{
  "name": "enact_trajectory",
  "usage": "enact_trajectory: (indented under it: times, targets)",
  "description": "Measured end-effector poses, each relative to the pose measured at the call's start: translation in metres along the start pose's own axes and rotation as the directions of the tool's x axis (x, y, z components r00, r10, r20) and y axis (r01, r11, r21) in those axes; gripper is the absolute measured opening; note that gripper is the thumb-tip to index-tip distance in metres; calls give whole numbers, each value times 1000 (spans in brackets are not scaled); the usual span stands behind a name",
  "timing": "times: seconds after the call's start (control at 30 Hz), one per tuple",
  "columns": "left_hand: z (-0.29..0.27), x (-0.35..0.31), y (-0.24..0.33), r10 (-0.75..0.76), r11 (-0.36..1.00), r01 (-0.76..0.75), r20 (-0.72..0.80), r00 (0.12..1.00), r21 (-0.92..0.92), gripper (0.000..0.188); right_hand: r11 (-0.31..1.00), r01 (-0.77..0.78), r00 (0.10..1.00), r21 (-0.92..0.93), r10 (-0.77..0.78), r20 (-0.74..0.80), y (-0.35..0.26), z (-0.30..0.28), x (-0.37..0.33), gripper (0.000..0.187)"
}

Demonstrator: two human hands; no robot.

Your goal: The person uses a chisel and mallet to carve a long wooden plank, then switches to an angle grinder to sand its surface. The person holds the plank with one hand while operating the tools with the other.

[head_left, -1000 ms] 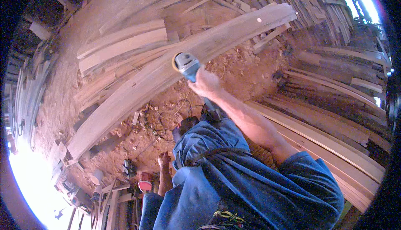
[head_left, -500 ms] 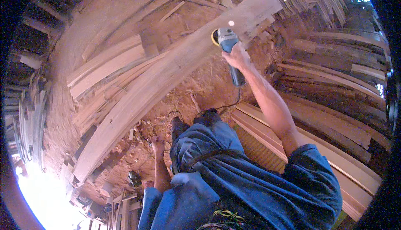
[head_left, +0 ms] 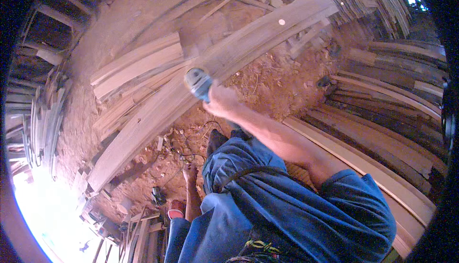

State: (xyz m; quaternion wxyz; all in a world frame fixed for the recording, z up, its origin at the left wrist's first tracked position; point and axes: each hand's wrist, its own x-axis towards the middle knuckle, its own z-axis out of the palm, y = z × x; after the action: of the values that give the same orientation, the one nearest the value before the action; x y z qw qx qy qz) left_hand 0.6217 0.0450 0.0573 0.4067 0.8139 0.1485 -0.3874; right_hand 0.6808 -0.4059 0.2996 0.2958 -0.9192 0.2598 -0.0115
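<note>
Blue sander [head_left: 197,82] on rough plank [head_left: 158,115]

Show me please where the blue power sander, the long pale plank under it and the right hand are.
blue power sander [head_left: 197,82], head view, on its round blue top.
long pale plank [head_left: 143,124], head view, on its bare face below the sander.
right hand [head_left: 219,101], head view, on its back.

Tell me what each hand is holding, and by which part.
The right hand grips a blue handheld power sander by its rear body, its head against the long pale wooden plank. The left hand is not in view.
</note>
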Motion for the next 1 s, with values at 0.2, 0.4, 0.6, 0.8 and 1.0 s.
enact_trajectory:
  times: [0.2, 0.4, 0.6, 0.8, 1.0]
  targets:
    - [-21, -14, -10, 15, 998, -18, 34, 999, 66, 34, 992, 127, 978, -3, -124, 166, -90, 54, -12, 54]
    - [-36, 0, -12, 2, 1000, 0, 54, 999, -26, 32, 1000, 14, 990, -11, -12, 144, -46, 26, 9, 57]
    - [6, 11, 32, 154, 970, -154, -15, 988, -191, 34, 980, -186, 982, -71, 188, 22, 70, -54, 48, 66]
    - [73, 38, 69, 110, 993, -111, 16, 994, 40, 33, 903, -392, 920, -175, 381, -94, 191, -128, 91, 73]
    - [111, 41, 99, 5, 998, -2, 50, 999, -57, 30, 848, -518, 853, -117, 499, -153, 295, -200, 133, 73]
